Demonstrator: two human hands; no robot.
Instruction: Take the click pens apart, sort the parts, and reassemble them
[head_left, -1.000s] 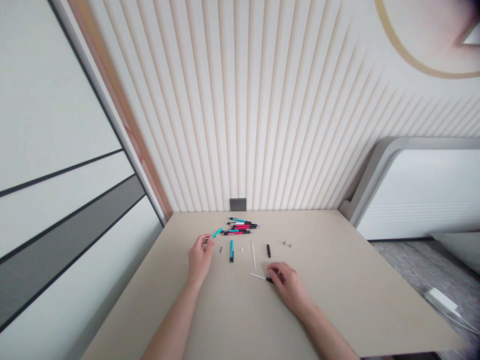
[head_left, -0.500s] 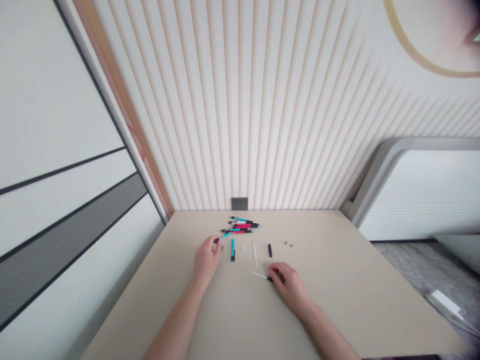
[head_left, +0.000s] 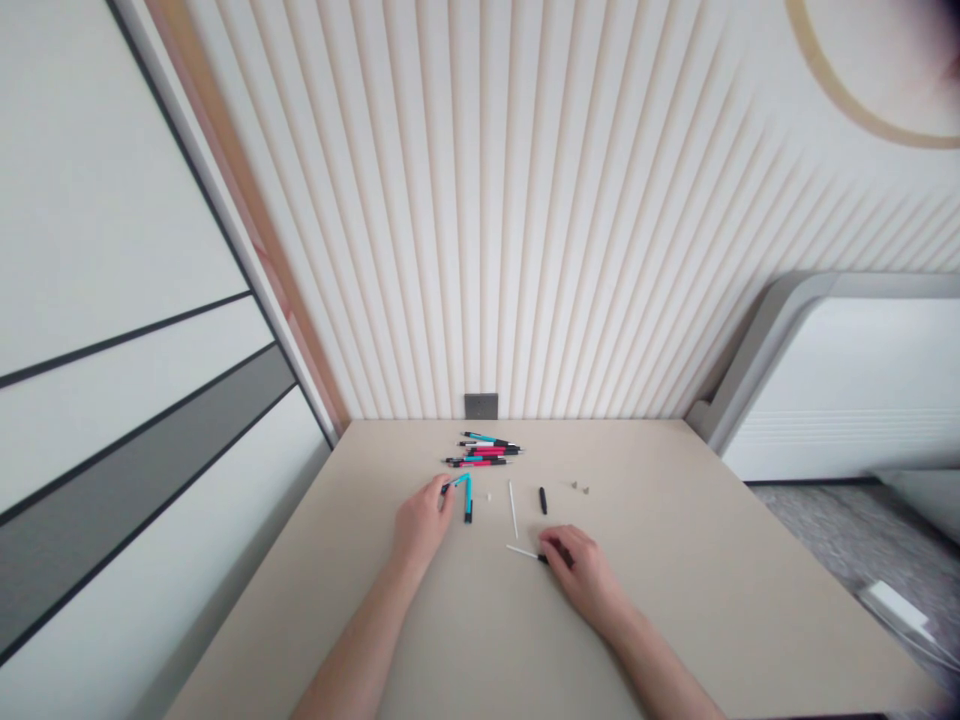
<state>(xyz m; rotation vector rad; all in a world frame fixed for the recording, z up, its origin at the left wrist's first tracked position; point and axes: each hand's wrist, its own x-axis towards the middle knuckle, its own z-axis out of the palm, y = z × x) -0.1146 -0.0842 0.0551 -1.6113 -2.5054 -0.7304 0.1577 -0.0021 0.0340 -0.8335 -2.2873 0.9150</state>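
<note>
Our left hand (head_left: 423,519) pinches a slim turquoise-and-black plastic pen part (head_left: 460,480) at its two o'clock; a low swing (careful now!) could roll the straight turquoise-and-black plastic barrel (head_left: 469,499) by its tip. The pen part's bright-ended, dark toward our fingers. Around four o'clock, our right hand (head_left: 577,563) grips a black-ended white stick (head_left: 523,551).

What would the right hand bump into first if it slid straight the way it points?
Probably the loose white pen refill lying on the table, ahead and left of the right hand; how high the hand sits is hard to tell.
</note>
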